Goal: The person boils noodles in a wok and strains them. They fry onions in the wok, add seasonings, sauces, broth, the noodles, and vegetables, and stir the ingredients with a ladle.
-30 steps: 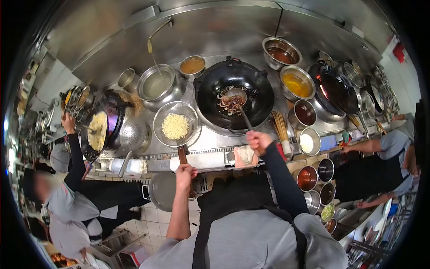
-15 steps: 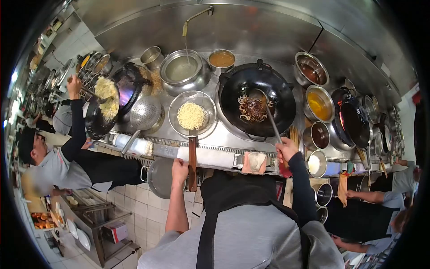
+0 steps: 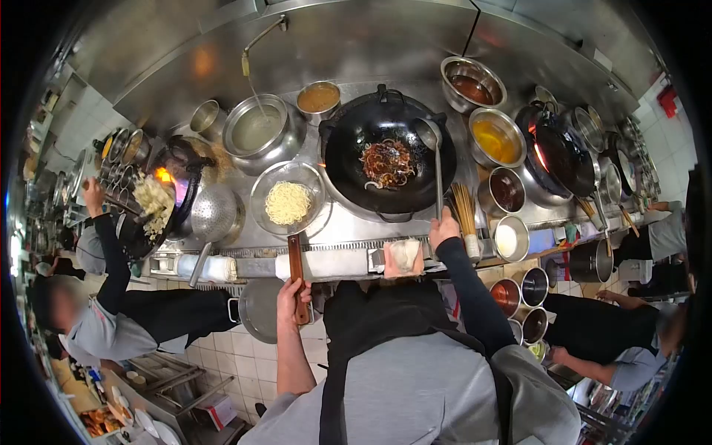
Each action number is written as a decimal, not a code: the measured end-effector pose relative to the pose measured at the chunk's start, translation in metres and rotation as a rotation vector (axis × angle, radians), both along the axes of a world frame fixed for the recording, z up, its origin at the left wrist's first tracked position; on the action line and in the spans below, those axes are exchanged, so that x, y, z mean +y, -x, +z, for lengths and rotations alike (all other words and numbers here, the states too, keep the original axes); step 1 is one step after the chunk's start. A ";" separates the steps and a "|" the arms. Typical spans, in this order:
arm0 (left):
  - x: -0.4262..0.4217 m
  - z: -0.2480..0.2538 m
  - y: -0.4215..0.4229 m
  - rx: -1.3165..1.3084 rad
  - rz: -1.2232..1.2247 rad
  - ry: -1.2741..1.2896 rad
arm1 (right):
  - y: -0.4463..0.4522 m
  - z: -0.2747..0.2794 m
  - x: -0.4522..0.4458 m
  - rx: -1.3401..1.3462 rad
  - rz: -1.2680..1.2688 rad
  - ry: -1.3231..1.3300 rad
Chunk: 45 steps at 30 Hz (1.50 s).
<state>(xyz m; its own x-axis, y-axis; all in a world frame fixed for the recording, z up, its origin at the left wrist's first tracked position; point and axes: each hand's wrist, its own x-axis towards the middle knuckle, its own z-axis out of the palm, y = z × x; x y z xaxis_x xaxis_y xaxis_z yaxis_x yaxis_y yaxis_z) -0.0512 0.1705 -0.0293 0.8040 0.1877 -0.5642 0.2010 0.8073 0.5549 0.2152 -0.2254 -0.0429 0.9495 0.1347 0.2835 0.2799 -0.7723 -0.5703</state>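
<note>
My left hand (image 3: 290,298) is closed round the wooden handle of a strainer (image 3: 295,259). The strainer's mesh bowl holds pale yellow noodles (image 3: 288,203) and rests at the left of a large black wok (image 3: 348,174). In the wok lies a dark, saucy mix of sliced strips (image 3: 387,163). My right hand (image 3: 443,228) grips the long metal handle of a ladle (image 3: 438,178), whose bowl is over the right side of the wok, apart from the food.
Right of the wok stand metal bowls of red-brown sauce (image 3: 475,90) and yellow liquid (image 3: 495,150). A bamboo brush (image 3: 466,211) stands near my right hand. At left are a pot of cloudy liquid (image 3: 236,152) and a perforated skimmer (image 3: 213,211). Co-workers (image 3: 133,311) stand on both sides.
My left hand has moved from beside the strainer handle to a grip on it. The ladle has lifted off the food toward the wok's right side. The view has shifted rightward.
</note>
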 end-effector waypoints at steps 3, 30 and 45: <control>0.001 0.011 -0.007 -0.069 0.013 0.031 | 0.025 0.066 0.033 0.653 -0.020 -0.393; -0.029 0.145 -0.003 -0.161 -0.005 -0.096 | 0.115 -0.001 -0.027 0.194 0.013 -0.141; -0.079 0.164 -0.055 -0.164 -0.200 -0.094 | 0.094 0.118 0.019 0.305 0.111 -0.391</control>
<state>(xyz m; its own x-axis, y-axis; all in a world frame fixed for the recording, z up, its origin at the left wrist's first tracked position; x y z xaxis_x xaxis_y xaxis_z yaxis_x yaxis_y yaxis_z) 0.0037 0.0918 0.1343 0.9093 0.0617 -0.4114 0.2525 0.7042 0.6636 0.1210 -0.2064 0.0752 0.9828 0.1790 0.0448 0.1239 -0.4597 -0.8794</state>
